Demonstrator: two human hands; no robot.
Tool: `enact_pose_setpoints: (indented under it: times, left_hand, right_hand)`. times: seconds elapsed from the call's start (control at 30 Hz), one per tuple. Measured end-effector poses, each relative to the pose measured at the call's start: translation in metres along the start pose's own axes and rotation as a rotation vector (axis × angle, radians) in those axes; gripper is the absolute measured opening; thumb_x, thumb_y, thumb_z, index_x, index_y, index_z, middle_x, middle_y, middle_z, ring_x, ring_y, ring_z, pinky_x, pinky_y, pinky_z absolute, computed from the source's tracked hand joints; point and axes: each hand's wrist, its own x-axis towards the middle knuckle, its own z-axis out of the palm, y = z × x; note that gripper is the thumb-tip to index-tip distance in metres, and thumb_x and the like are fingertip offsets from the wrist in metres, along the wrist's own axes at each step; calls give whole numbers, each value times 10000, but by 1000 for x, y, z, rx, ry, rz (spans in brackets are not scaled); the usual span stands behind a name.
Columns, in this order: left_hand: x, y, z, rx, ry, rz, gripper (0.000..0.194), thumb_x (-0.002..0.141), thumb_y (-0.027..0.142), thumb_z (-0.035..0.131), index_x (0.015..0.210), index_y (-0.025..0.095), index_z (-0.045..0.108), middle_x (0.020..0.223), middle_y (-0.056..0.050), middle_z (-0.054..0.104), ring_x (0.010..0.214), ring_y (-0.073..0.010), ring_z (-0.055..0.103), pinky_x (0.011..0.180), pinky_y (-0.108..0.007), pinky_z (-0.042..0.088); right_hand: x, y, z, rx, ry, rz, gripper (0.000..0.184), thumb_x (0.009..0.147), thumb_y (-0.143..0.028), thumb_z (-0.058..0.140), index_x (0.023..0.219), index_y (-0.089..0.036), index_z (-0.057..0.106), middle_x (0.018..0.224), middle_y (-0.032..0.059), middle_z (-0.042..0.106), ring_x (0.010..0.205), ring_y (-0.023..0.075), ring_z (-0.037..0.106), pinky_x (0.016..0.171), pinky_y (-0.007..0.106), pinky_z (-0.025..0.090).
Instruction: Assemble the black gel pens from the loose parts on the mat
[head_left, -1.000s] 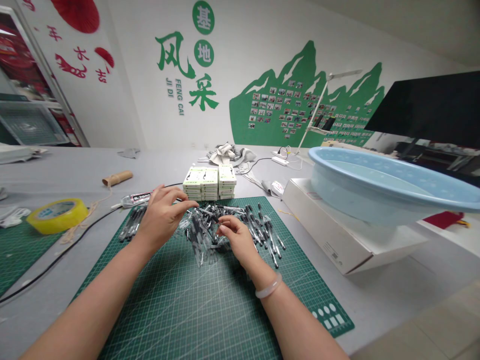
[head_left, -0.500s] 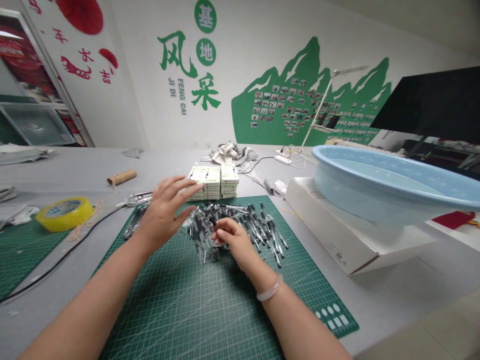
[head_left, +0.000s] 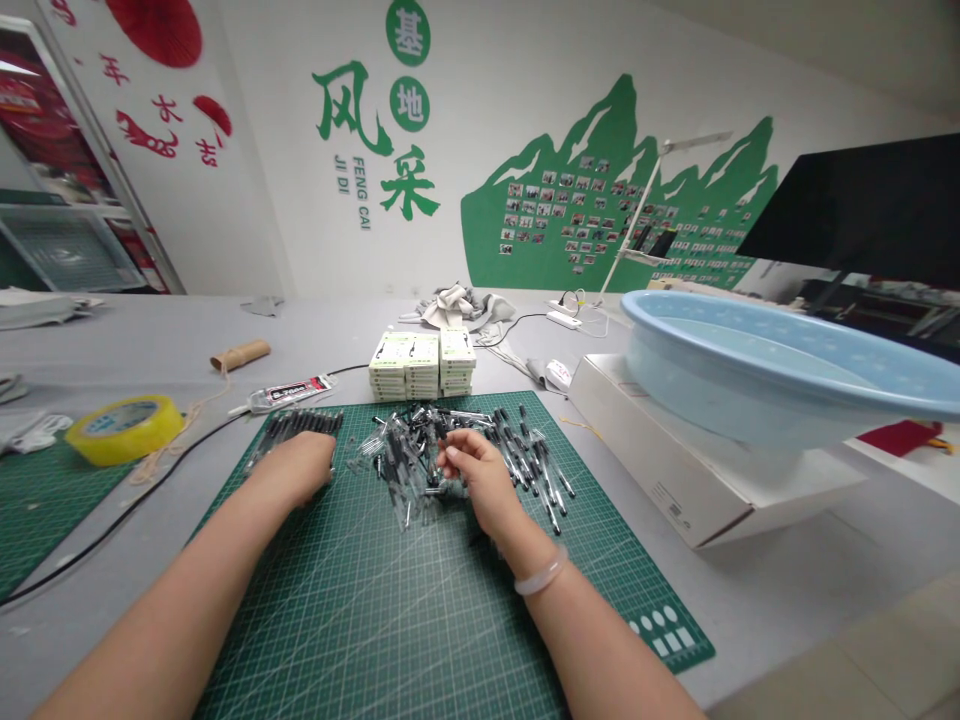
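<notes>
My left hand (head_left: pixel 301 468) is curled low over the left part of the green cutting mat (head_left: pixel 360 610), against the near side of a row of black-capped pens (head_left: pixel 300 424). Its fingers are bent under and mostly hidden; what they hold, if anything, I cannot make out. Over the loose heap of clear pens with black caps (head_left: pixel 409 465), my right hand (head_left: pixel 484 485) pinches a pen (head_left: pixel 441 431) between thumb and fingertips, black end up. Part of the heap lies behind this hand.
Stacked small white-green boxes (head_left: pixel 405 365) stand behind the heap. A packaged item (head_left: pixel 292 393), yellow tape roll (head_left: pixel 124 430) and black cable (head_left: pixel 172 465) lie left. At right, a blue basin (head_left: pixel 750 380) rests on a white carton (head_left: pixel 660 470).
My left hand, spread in the air near the boxes, has dropped down and left to the pen row and curled. My right hand has shifted slightly right and up.
</notes>
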Motion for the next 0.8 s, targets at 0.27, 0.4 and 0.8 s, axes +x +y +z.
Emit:
enact_pose_setpoints:
  times: [0.27,0.4,0.8]
  left_hand:
    - [-4,27,4,-130,-8,19,123,659,337,619,679,218,644,436,-28,568,423,-211,571,550,-312,443]
    - [-3,58,3,-5,224,212,152,767,306,535,781,237,671,759,-79,700,719,-235,644,652,-297,430]
    - [26,124,37,119,149,164,144,752,256,580,771,159,684,967,-181,669,900,-299,645,709,-350,475]
  right_hand:
    - [4,-10,-9,27,139,-62,129,728,-242,622,837,-174,610,684,1,621,570,110,493,557,244,376]
    - [5,-9,-9,27,145,-54,132,720,-244,626,831,-174,607,674,-3,621,565,108,495,554,240,378]
    - [8,1,-11,5,123,-44,158,719,-256,626,850,-178,585,667,-14,632,538,97,512,535,225,388]
